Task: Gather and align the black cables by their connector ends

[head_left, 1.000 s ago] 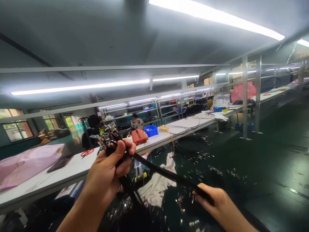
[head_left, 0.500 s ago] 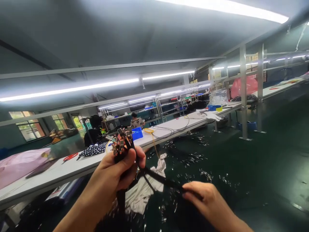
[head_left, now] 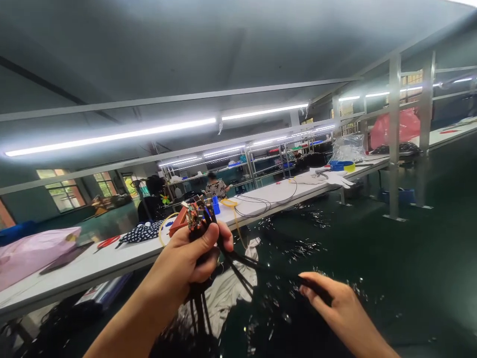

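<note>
My left hand (head_left: 199, 251) is closed around a bundle of black cables, whose bare metal connector ends (head_left: 199, 211) stick up above the thumb. Below that fist, the rest of the bundle hangs down. From the fingers, black cable lengths (head_left: 248, 261) run down and to the right. My right hand (head_left: 333, 301) is low on the right, with thumb and forefinger pinched on a stretched black cable. A pale crumpled cloth (head_left: 227, 293) lies beneath the cables, partly hidden by them.
A long white table (head_left: 257, 199) crosses the view, bearing a blue bin (head_left: 215, 205), a reddish-brown box (head_left: 178, 222), red scissors (head_left: 108, 242), a polka-dot cloth (head_left: 143, 232) and white gloves (head_left: 330, 177). Metal posts (head_left: 395, 139) stand right. Another person (head_left: 216, 186) sits beyond the table.
My right hand has moved a little to the right along the stretched cable, farther from the left. The view has shifted slightly, and the reddish-brown box now shows behind the connectors.
</note>
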Demonstrator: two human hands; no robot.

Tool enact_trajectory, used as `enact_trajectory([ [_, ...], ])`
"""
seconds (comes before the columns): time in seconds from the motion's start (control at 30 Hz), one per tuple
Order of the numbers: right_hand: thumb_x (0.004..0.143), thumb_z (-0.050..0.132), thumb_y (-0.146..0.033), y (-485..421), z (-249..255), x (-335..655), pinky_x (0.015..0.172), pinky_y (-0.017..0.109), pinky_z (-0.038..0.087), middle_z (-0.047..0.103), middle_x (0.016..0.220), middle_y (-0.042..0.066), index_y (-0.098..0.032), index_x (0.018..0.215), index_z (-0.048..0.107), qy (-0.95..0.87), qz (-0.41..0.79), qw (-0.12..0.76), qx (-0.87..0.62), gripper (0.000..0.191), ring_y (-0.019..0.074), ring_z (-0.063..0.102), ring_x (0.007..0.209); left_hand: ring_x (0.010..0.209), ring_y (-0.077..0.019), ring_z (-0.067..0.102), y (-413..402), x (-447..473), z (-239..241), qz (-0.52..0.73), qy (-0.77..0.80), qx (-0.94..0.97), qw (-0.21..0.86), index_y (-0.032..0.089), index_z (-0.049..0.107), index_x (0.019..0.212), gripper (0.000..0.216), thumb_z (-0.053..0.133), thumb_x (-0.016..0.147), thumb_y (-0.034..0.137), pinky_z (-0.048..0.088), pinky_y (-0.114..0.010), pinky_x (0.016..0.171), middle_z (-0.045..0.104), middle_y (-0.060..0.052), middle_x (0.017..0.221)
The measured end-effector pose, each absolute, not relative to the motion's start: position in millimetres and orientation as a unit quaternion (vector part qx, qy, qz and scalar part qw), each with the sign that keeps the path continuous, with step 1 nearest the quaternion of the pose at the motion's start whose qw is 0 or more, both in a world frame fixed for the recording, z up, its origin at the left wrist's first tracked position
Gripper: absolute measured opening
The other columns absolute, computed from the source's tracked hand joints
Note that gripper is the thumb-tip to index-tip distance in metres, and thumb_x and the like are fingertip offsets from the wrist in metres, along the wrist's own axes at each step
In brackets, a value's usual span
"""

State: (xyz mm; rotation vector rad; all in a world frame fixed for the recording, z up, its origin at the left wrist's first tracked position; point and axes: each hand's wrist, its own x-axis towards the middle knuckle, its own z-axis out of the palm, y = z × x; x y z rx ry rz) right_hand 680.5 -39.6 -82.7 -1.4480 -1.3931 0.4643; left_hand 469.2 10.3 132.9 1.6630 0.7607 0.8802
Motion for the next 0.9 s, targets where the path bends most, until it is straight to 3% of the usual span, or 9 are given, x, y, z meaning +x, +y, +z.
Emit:
enact_trajectory([
  [0.1,0.085,0.055,-0.043,-37,-81,675,0.079,0.031,0.049,0.071,0.094,0.005,-0.019,0.094,0.067,-0.55,0.357,0.539,-0.528,0.028,0.0255,0.064,0.094,0.035,0.0041,0.027,17,476,133,0.382,0.295,0.686,0.544,0.013,0.061,0.083,0.024,0.057,0.087,0.036,0.011,-0.015,0.039,0.059,-0.001,0.07],
  [0.2,0.079,0.064,-0.04,-36,-78,665,0.084,0.03,0.046,0.07,0.099,0.004,-0.02,0.1,0.068,-0.53,0.41,0.572,-0.472,0.028,0.0238,0.061,0.098,0.034,0.0041,0.028,20,482,136,0.396,0.272,0.683,0.55,0.013,0.061,0.084,0.024,0.056,0.087,0.036,0.013,-0.013,0.037,0.06,-0.001,0.07],
  [0.3,0.077,0.066,-0.033,-33,-81,651,0.07,0.026,0.046,0.069,0.072,0.002,-0.016,0.08,0.071,-0.52,0.447,0.579,-0.442,0.019,0.0162,0.06,0.071,0.034,0.0043,0.03,20,486,144,0.399,0.253,0.689,0.55,0.012,0.062,0.084,0.024,0.056,0.087,0.035,0.017,-0.011,0.036,0.06,-0.002,0.07],
  [0.4,0.061,0.073,-0.02,-29,-94,634,0.059,0.023,0.045,0.067,0.06,-0.001,-0.014,0.069,0.072,-0.448,0.544,0.58,-0.409,0.01,0.0116,0.057,0.057,0.033,0.0045,0.03,18,486,157,0.411,0.244,0.685,0.55,0.011,0.062,0.084,0.021,0.055,0.087,0.031,0.02,-0.01,0.035,0.06,-0.002,0.07],
  [0.53,0.044,0.078,-0.009,-28,-115,614,0.052,0.02,0.042,0.066,0.059,-0.002,-0.013,0.055,0.066,-0.421,0.578,0.574,-0.398,0.017,0.0112,0.057,0.055,0.031,0.004,0.028,16,487,176,0.428,0.248,0.666,0.558,0.01,0.06,0.083,0.023,0.05,0.09,0.029,0.022,-0.012,0.035,0.058,-0.002,0.068],
  [0.67,0.045,0.087,-0.02,-35,-119,608,0.06,0.025,0.047,0.07,0.068,0.0,-0.015,0.069,0.067,-0.388,0.591,0.605,-0.366,0.032,0.0162,0.063,0.065,0.033,0.0041,0.027,15,489,190,0.428,0.232,0.68,0.548,0.01,0.057,0.083,0.021,0.046,0.093,0.025,0.021,-0.013,0.035,0.055,-0.001,0.069],
  [0.77,0.065,0.078,-0.045,-39,-103,615,0.071,0.031,0.049,0.074,0.082,0.008,-0.016,0.086,0.071,-0.412,0.559,0.631,-0.347,0.037,0.0211,0.067,0.079,0.033,0.0045,0.026,15,487,198,0.437,0.216,0.682,0.545,0.01,0.054,0.084,0.02,0.042,0.095,0.023,0.02,-0.012,0.034,0.053,0.0,0.071],
  [0.83,0.076,0.067,-0.052,-40,-90,621,0.078,0.033,0.048,0.074,0.081,0.01,-0.015,0.078,0.073,-0.431,0.535,0.636,-0.35,0.037,0.0208,0.067,0.08,0.033,0.0044,0.026,14,486,201,0.442,0.209,0.677,0.55,0.011,0.052,0.083,0.022,0.039,0.096,0.024,0.019,-0.012,0.034,0.052,0.001,0.071],
  [0.9,0.071,0.072,-0.051,-43,-79,628,0.078,0.033,0.048,0.074,0.076,0.008,-0.017,0.078,0.074,-0.423,0.528,0.642,-0.362,0.035,0.0202,0.066,0.077,0.033,0.0045,0.026,13,485,201,0.44,0.205,0.68,0.549,0.011,0.051,0.083,0.022,0.039,0.096,0.024,0.019,-0.012,0.034,0.051,0.001,0.071],
])
